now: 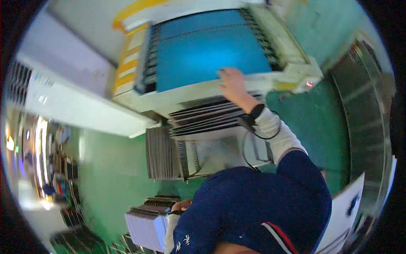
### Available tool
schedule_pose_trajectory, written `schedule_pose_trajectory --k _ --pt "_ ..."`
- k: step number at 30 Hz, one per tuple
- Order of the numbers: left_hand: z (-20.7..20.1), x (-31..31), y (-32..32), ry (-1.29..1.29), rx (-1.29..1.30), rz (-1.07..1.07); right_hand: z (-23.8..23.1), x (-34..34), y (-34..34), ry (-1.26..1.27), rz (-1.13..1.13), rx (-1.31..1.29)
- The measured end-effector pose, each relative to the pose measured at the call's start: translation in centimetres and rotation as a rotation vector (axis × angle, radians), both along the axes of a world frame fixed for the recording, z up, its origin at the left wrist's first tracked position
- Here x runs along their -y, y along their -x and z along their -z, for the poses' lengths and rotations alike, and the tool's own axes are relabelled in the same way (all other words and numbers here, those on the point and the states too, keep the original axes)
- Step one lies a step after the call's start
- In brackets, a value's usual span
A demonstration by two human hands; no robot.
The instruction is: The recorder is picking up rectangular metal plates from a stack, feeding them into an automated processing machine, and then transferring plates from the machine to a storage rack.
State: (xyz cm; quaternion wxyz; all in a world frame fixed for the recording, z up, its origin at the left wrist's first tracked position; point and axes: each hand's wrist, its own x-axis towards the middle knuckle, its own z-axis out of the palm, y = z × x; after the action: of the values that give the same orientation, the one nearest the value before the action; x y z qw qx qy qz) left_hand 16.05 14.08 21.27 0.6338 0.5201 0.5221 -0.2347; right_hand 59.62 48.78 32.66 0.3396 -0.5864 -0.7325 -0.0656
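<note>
A large flat blue panel (207, 53) lies on the bed of a white machine (292, 46), between two rows of dark rollers. My right hand (231, 84) is over the near edge of the panel, thumb and fingers somewhat apart; blur hides whether the fingertips touch it. A black strap with a coiled cord (277, 127) circles that wrist. Low beside my body, my left hand (182, 206) is next to a rack of upright white panels (146, 228). My sleeve and body cover most of it, so its fingers cannot be made out.
Below the machine's front edge stands a rack of dark-edged boards (207, 116), with a stack of grey boards (161, 154) at its left. A long white cabinet (80, 101) extends left. At right is a metal-framed unit (363, 110). The floor (108, 165) is green.
</note>
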Motion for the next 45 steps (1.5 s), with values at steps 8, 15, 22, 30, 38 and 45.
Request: schedule_pose_trajectory --k 8,15,22,30,38,45 --pt "0.3 -0.4 0.7 -0.086 -0.036 0.063 5.9 12.0 3.6 0.41 -0.335 -0.045" --pt "-3.0 -1.0 -0.9 -0.186 -0.039 0.11 9.0 16.8 2.3 0.467 -0.214 0.058" --pt "-4.9 -0.9 -1.3 -0.217 -0.038 0.099 9.8 15.7 3.0 0.557 -0.187 0.107" --pt "-4.2 1.3 0.4 -0.174 -0.011 0.053 11.7 12.8 4.5 0.723 -0.174 0.253" --pt "-0.9 2.2 2.1 -0.02 0.034 0.032 11.8 12.1 4.7 0.717 -0.192 0.27" --pt "0.0 1.0 2.6 0.01 0.043 0.055 11.9 12.5 4.1 0.625 -0.318 0.264"
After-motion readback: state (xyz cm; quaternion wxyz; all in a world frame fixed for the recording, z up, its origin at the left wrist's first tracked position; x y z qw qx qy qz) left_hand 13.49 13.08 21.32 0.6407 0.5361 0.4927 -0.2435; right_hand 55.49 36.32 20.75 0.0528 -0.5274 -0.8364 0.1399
